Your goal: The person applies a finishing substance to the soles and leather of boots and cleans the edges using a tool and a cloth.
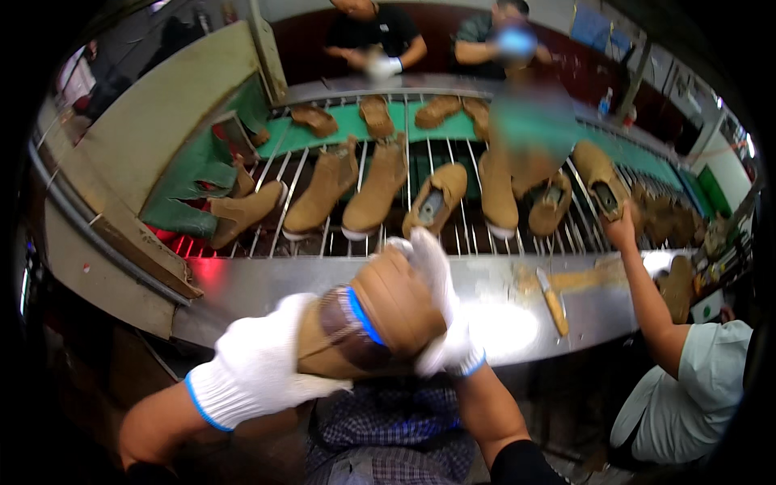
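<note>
Hands first: your left hand (263, 364), gloved, lay at eight o'clock, curled round one end of the tan boot (388, 303); your right hand (444, 323), also gloved, cupped the opposite end from about three. Both gripped it, though blur hid the fingertips, so I could not tell exactly what they pinched. Boot centred before you, tilted, near edge of counter (279, 295) behind it, dark side panel (343, 327) and bright blue strip (365, 315) showing.

Likely troubles, clock taken from the boot. Knit gloves might have slid on the upper; a one-handed turn would have caused a drop. Hard squeezing could have creased the panel. Knife (556, 311) loose at three: a wide right elbow risked catching it. Co-worker's hand (622, 222) gripped a tan shoe (596, 174) at two; reaching that way invited a bump. Twelve o'clock: standing boots (376, 190) crowded the rack (465, 230), easily toppled by a careless swing.
</note>
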Action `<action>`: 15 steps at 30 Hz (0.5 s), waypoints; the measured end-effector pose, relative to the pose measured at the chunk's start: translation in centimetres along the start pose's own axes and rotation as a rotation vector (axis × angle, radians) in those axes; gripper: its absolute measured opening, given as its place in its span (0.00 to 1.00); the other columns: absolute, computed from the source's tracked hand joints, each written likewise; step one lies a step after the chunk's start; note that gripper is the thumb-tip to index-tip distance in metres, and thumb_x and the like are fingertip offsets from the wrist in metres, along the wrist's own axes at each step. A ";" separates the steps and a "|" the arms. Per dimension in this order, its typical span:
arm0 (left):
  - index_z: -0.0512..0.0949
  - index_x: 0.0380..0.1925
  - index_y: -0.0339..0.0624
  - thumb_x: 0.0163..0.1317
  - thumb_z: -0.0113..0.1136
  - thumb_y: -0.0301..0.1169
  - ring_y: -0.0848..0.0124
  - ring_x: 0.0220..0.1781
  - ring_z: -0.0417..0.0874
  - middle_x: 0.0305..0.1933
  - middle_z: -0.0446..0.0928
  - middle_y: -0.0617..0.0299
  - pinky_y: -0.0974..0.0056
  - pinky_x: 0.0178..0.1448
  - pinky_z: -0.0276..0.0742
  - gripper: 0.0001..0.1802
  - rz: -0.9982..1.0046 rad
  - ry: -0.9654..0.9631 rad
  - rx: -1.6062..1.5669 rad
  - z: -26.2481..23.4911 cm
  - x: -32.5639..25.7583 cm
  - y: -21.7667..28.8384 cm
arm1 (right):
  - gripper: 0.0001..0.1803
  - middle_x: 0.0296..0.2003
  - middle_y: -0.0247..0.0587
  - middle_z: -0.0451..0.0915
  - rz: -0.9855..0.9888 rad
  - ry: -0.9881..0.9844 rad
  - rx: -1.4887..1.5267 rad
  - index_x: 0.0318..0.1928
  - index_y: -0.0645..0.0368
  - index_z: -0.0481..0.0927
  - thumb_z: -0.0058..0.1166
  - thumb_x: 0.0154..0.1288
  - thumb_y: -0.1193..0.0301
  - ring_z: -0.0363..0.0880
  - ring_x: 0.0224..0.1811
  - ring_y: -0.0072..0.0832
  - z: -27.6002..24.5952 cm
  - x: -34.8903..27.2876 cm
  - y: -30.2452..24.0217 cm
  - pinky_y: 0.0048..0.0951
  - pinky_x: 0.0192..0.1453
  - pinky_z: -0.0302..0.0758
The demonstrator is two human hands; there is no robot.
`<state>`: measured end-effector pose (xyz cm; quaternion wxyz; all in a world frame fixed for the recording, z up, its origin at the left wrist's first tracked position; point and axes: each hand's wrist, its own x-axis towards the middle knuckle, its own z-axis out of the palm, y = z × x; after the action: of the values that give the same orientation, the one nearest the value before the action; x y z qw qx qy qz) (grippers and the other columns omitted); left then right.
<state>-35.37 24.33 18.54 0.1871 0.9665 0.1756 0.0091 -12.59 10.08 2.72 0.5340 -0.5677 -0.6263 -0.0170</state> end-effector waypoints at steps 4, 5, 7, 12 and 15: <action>0.69 0.71 0.50 0.52 0.82 0.59 0.39 0.50 0.91 0.52 0.88 0.44 0.46 0.56 0.88 0.52 0.105 -0.204 0.069 -3.2 2.0 1.8 | 0.94 0.86 0.59 0.49 0.168 0.019 0.672 0.87 0.60 0.39 0.87 0.28 0.33 0.48 0.89 0.51 -3.7 -1.7 -3.5 0.53 0.90 0.49; 0.69 0.71 0.51 0.54 0.82 0.58 0.41 0.50 0.91 0.53 0.88 0.44 0.47 0.56 0.89 0.50 0.129 -0.232 0.065 -3.7 2.1 2.8 | 0.96 0.85 0.60 0.49 0.195 0.120 0.749 0.87 0.62 0.38 0.85 0.26 0.30 0.50 0.88 0.54 -4.3 -2.1 -5.8 0.55 0.90 0.49; 0.69 0.71 0.50 0.55 0.81 0.57 0.43 0.50 0.92 0.52 0.88 0.46 0.48 0.55 0.89 0.49 0.150 -0.339 0.036 -3.9 2.5 3.5 | 0.93 0.83 0.62 0.53 0.189 0.199 0.714 0.87 0.60 0.43 0.85 0.27 0.30 0.56 0.85 0.57 -4.6 -2.9 -7.9 0.58 0.88 0.53; 0.70 0.70 0.50 0.56 0.80 0.57 0.47 0.47 0.92 0.50 0.89 0.49 0.49 0.52 0.89 0.48 0.186 -0.306 0.131 -2.7 1.5 3.8 | 0.51 0.69 0.55 0.73 0.066 0.381 0.793 0.73 0.60 0.68 0.74 0.62 0.41 0.75 0.72 0.48 -3.5 -1.5 -6.9 0.55 0.79 0.74; 0.69 0.67 0.45 0.57 0.79 0.56 0.46 0.43 0.93 0.47 0.88 0.48 0.48 0.46 0.89 0.46 0.153 -0.293 0.141 -2.5 0.4 3.2 | 0.38 0.62 0.51 0.76 0.057 0.997 1.218 0.70 0.54 0.73 0.60 0.74 0.40 0.80 0.62 0.44 -1.8 -0.4 -7.0 0.51 0.71 0.80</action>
<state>-34.13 22.62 22.02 0.1413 0.9787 0.0729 -0.1298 -16.61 6.15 7.36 0.9692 -0.1167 -0.1972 0.0903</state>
